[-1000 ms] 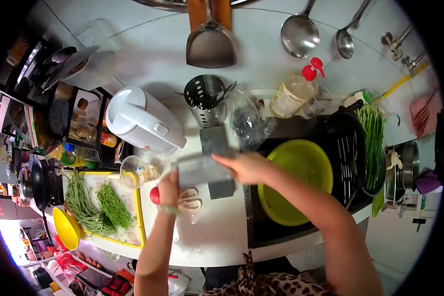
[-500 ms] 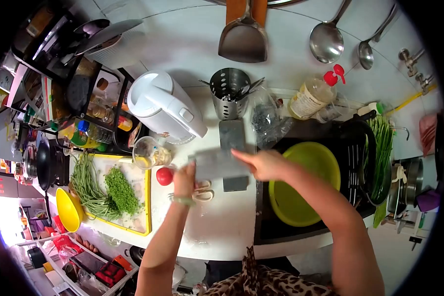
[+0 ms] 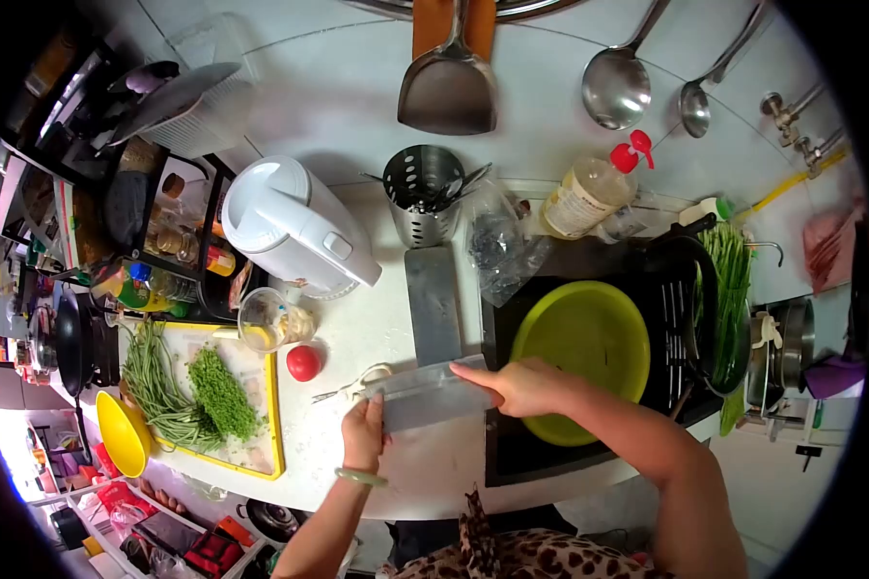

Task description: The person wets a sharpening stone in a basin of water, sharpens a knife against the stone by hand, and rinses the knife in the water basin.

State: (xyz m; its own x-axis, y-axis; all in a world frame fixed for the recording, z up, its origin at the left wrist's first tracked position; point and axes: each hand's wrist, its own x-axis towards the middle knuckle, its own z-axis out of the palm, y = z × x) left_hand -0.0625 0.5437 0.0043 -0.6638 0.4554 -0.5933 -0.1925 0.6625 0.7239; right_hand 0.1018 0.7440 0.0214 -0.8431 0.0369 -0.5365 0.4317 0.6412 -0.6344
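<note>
A wide grey cleaver blade (image 3: 430, 398) lies across the near end of a long dark sharpening stone (image 3: 434, 304). At its left end my left hand (image 3: 364, 434) is closed round it; the handle is hidden in the fingers. My right hand (image 3: 521, 386) pinches the blade's right end, index finger stretched along its upper side. Scissors (image 3: 367, 381) with pale handles lie just behind my left hand. Farther left sits a red tomato (image 3: 304, 363).
A green basin (image 3: 584, 362) sits in the dark sink at right. Behind the stone stand a utensil holder (image 3: 425, 198), a white kettle (image 3: 299, 227) and a soap bottle (image 3: 584, 198). Cut green beans lie on a yellow-edged board (image 3: 275, 425) at left.
Both hands have drawn the blade toward the near end of the stone, closer to my body. The far part of the stone is now uncovered. The camera view has shifted a little.
</note>
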